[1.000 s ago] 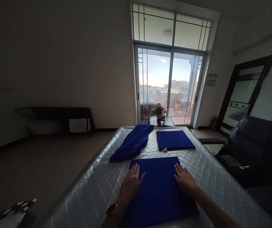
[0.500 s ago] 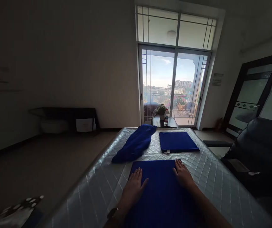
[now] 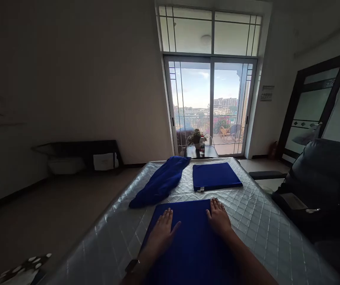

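A flat blue rectangle of fabric (image 3: 192,241), perhaps a folded cloth or a cushion, lies lengthwise in front of me on the silvery quilted bed surface (image 3: 104,241). My left hand (image 3: 161,231) rests flat near its left edge, fingers stretched forward and thumb apart. At the far right corner, my right hand (image 3: 219,217) also lies flat, its fingers pointing away from me. Beyond them is a second neat blue rectangle (image 3: 217,176) with a small white label on its near edge. To its left, a crumpled blue cloth (image 3: 160,182) lies in a long heap.
A dark armchair (image 3: 327,190) stands along the right side. Past the far end of the bed, a small table (image 3: 208,152) holds a potted plant (image 3: 196,138) and a bottle (image 3: 202,144), before a glass sliding door (image 3: 192,91). A dark low rack (image 3: 77,152) stands by the left wall.
The camera has turned slightly right, so the scene sits further left in the picture. Both hands stay flat on the blue fabric, with little visible movement over it.
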`<state>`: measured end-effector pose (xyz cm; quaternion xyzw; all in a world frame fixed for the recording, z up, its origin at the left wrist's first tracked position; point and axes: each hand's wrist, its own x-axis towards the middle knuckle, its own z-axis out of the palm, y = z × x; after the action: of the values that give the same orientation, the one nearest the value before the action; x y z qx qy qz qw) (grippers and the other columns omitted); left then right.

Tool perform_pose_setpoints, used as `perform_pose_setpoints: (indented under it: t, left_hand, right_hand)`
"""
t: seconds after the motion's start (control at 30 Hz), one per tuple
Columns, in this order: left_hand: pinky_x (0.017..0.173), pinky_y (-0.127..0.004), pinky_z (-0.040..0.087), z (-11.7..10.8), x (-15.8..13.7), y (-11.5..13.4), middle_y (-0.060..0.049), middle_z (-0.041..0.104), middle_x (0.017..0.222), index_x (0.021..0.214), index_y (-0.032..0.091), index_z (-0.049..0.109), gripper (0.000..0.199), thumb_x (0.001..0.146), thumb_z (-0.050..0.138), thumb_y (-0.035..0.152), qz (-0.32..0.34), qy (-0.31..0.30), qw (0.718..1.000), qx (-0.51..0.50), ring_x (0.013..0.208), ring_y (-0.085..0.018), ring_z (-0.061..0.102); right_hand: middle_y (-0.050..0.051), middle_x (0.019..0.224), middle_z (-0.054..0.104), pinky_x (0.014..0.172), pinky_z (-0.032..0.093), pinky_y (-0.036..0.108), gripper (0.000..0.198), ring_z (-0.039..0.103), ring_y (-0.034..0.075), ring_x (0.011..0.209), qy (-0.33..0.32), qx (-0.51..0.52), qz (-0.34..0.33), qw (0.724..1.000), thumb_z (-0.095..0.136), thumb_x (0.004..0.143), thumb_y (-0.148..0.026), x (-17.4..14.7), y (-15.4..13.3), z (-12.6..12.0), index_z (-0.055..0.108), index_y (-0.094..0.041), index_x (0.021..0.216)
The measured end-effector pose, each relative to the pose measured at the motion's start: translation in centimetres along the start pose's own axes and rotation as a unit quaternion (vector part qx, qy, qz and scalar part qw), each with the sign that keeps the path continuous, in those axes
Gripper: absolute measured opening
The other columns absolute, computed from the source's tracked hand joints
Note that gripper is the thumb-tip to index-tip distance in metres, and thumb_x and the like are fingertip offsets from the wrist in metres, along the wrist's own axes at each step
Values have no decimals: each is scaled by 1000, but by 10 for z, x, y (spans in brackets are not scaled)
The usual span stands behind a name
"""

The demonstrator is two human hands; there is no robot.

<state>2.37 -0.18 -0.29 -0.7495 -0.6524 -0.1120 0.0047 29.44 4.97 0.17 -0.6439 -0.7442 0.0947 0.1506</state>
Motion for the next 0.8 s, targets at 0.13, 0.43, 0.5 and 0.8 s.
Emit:
perform_pose_setpoints:
  t: [0.13,0.43,0.5,0.8]
  left_hand:
    - [126,-49,31,4,22,66,-13,33,166,157,17,32,74,100,22,63,134,-34,988,-64,154,-26,29]
    - [126,-46,31,19,64,145,-12,37,164,156,13,32,74,102,9,57,155,-30,984,-78,154,-23,30]
    - [126,-47,30,23,63,128,-13,39,164,155,13,36,74,101,10,58,138,-25,988,-65,154,-24,31]
    - [122,-56,34,20,34,-18,-16,45,160,151,18,45,63,103,21,50,30,22,999,6,151,-31,37]
  right_hand:
    - [11,169,19,127,12,42,71,12,24,157,0,-7,1,1000,24,100,-46,0,3,0,21,-8,159]
    - [12,169,19,127,12,41,65,13,24,157,-11,-34,-30,999,28,97,-30,-3,10,1,23,-7,158]
    - [13,168,21,127,13,42,65,14,24,157,-9,-25,-21,999,26,99,-33,-2,7,0,24,-6,158]
    - [12,168,23,127,12,41,68,15,23,157,-4,-7,-5,1000,23,100,-42,0,4,0,24,-7,158]
